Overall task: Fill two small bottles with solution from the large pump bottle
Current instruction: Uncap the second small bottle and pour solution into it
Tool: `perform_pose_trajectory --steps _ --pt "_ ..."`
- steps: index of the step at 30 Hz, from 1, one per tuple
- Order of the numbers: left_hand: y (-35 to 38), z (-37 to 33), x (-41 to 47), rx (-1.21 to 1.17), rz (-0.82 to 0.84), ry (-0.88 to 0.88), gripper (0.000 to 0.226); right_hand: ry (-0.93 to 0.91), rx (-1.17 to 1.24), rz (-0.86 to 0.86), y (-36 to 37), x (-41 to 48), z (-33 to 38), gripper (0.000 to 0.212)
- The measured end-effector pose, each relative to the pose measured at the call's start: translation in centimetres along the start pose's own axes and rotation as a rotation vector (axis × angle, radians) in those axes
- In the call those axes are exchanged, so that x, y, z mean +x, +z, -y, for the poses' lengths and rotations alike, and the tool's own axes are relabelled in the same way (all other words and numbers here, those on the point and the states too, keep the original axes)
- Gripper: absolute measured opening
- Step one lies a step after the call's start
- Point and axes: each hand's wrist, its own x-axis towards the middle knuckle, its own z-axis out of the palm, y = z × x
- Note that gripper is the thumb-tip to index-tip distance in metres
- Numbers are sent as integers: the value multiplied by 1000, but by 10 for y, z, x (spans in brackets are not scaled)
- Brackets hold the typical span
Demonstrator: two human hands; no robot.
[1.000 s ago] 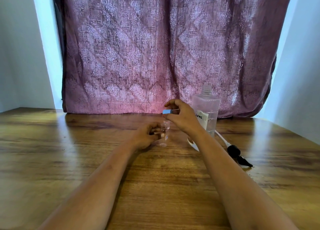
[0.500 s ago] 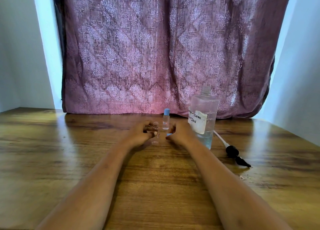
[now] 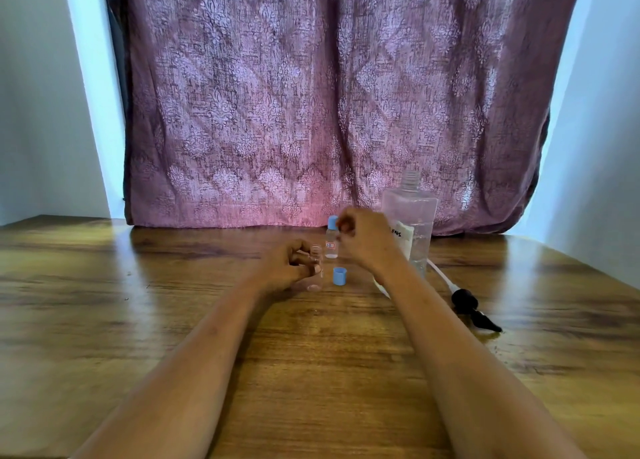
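Since the frame half a second ago, my right hand has risen off the table, leaving a loose blue cap standing where the hand was. The hand now sits, fingers curled, just beside the top of the capped small bottle; I cannot tell whether it grips that cap or only nears it. My left hand holds the open small bottle upright on the table, fingers wrapped round its side.

Step in hand, as I judge it: uncapping. One small bottle is open, the second is still closed, and neither looks filled. The next move calls for a twist on the second cap while its body is steadied, then a careful pour into narrow mouths. The large bottle stands right of my right hand, neck bare, with liquid low inside. Its pump lies on the table further right, tube trailing back toward the bottle.

Setting: a wood-grain table, a patterned mauve curtain hanging behind, and pale walls on either side.
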Motion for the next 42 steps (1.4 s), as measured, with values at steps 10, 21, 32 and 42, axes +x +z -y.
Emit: perform_pose_trajectory --steps 10,21,32,42 --pt "4 2 2 -5 47 -13 30 -134 -73 -754 -43 -9 -16 41" --pt "2 7 4 231 -61 43 33 298 389 -471 -10 -18 -47 103" --pt "-3 12 10 354 -78 51 40 42 89 -313 0 -20 -42 87" --pt "-3 15 12 364 -76 50 39 -37 -477 -108 -5 -23 -42 88"
